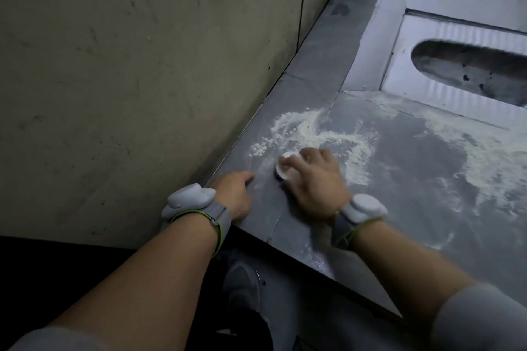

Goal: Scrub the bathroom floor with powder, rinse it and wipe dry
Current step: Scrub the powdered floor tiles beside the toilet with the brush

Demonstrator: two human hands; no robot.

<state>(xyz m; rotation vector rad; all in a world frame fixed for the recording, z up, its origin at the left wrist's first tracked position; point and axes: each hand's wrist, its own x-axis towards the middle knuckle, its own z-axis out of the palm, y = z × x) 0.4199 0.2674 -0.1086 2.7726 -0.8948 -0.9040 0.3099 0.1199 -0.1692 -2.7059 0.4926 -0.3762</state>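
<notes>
A raised grey tiled floor (399, 151) carries pale yellowish powder (322, 134) spread in arcs and smears. My right hand (313, 179) lies on top of a small white round scrubber (283, 169), its fingers curled over it and holding it against the tile just below the powder arc. My left hand (235, 194) rests on the tile to the left of it, close to the wall, with fingers stretched forward and nothing in it. Both wrists wear grey bands with white modules.
A stained concrete wall (142, 80) bounds the floor on the left. A squat toilet pan (470, 65) is set in the platform at the upper right. The platform's front edge (313, 262) drops to a dark lower floor where a grey shoe (242, 285) shows.
</notes>
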